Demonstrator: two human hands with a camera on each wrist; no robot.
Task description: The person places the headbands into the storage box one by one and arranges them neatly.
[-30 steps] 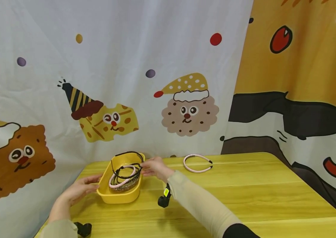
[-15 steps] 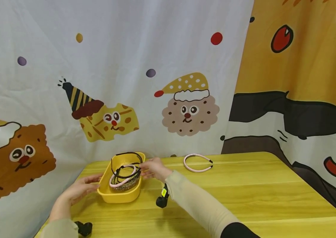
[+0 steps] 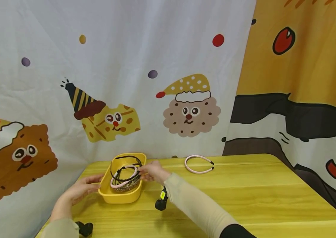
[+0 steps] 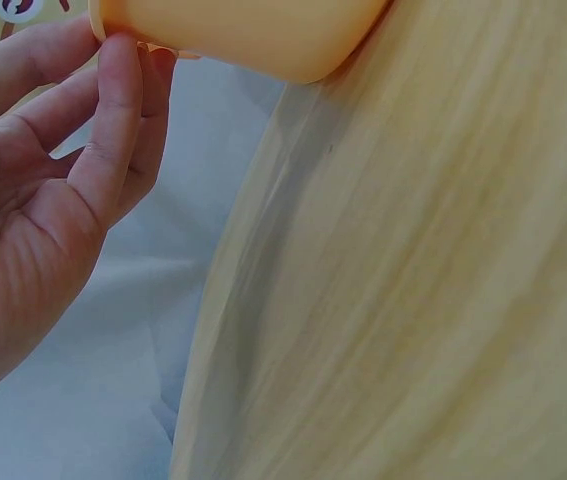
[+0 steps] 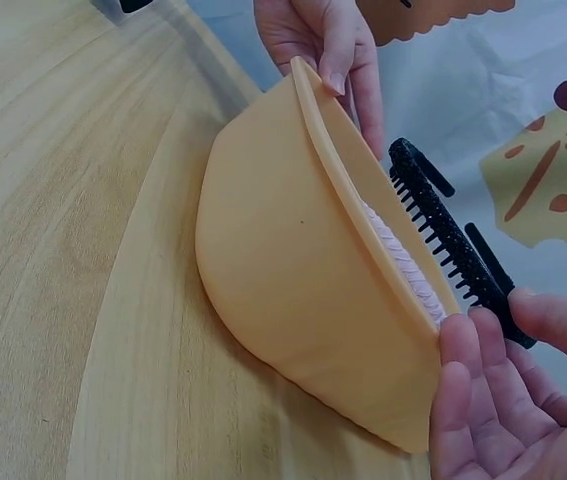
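My right hand pinches one end of a black toothed headband between thumb and fingers, over the right rim of a yellow plastic basket. In the right wrist view the headband's teeth face the basket's opening. Several headbands lie inside the basket, among them a pink headband and a speckled dark one, partly hidden beneath the others. At the basket's left side, my left hand holds the rim, fingertips against its edge in the left wrist view.
Another pink headband lies on the yellow wood-grain table, right of the basket near the back edge. A cartoon-printed curtain hangs behind the table. Black camera mounts hang from both wrists.
My right hand has come down slightly with the black headband, whose top arc now sits lower, inside the far rim. The left hand keeps its place on the basket.
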